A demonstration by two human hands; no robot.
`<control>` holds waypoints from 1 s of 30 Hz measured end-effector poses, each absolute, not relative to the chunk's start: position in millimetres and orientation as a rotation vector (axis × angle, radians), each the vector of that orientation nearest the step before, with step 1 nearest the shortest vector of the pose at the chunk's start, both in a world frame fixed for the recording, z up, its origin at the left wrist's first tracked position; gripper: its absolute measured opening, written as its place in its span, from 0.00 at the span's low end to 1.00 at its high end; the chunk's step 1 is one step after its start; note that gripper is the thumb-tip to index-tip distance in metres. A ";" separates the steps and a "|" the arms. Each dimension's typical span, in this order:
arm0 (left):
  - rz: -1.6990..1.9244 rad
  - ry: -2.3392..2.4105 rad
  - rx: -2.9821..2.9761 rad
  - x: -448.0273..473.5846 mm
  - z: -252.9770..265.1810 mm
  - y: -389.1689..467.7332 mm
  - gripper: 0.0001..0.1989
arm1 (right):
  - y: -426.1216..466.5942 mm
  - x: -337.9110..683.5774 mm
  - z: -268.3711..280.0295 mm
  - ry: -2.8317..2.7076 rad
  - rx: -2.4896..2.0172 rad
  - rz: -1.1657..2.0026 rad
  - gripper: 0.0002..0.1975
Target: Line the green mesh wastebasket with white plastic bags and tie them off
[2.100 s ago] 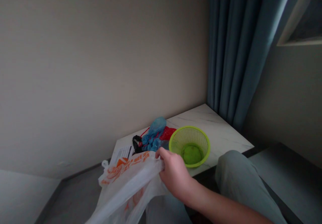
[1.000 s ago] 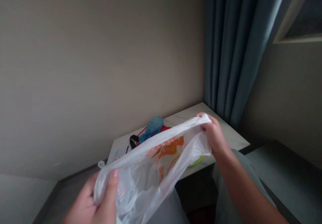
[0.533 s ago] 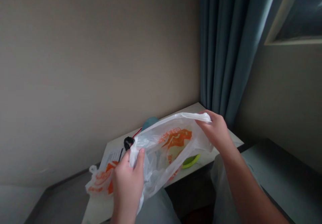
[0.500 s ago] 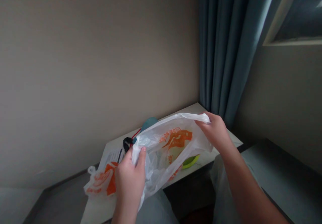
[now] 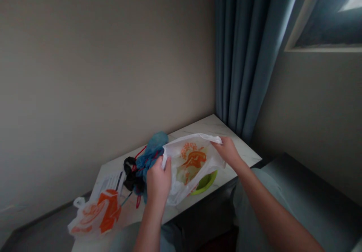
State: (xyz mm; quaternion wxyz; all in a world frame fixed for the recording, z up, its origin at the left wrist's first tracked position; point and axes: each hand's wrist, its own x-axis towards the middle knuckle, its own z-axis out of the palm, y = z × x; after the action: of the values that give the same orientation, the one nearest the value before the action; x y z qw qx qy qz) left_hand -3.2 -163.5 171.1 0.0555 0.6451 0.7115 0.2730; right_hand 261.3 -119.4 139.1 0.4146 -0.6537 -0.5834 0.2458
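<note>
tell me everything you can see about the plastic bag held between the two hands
The plastic bag looks thin, white and partly see-through, with orange printing on its far wall and creases in its sides. Its mouth gapes toward the camera, the upper edge stretched between the left grip and the right grip, which pinch it at opposite sides. It hangs tilted over the marble-patterned table, covering much of the green basket; whether it touches either is unclear.

This looks like a room in a home: a long blue curtain (image 5: 243,56) beside a window (image 5: 333,23), plain wall (image 5: 107,63) and marble-patterned counter (image 5: 215,126).
</note>
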 end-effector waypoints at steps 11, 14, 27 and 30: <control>0.651 2.200 2.008 -11.9 131.5 -129.1 0.17 | -99.5 260.9 116.7 -1.634 -1.945 0.530 0.14; 0.585 2.205 2.027 -16.6 121.7 -119.6 0.15 | -93.4 260.4 108.2 -1.661 -2.030 0.490 0.14; 0.556 2.152 1.978 -26.5 90.1 -96.4 0.24 | -74.7 259.3 80.0 -1.808 -1.611 0.149 0.18; 0.588 2.114 1.949 -28.6 86.2 -91.2 0.24 | -70.0 255.0 82.2 -1.954 -1.495 0.161 0.08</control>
State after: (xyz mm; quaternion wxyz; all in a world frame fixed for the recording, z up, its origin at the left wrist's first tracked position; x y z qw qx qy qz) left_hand -28.6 -91.2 86.2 0.1031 0.6607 0.7164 0.1992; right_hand 255.0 -70.0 82.2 0.3316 -0.5721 -0.7477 0.0615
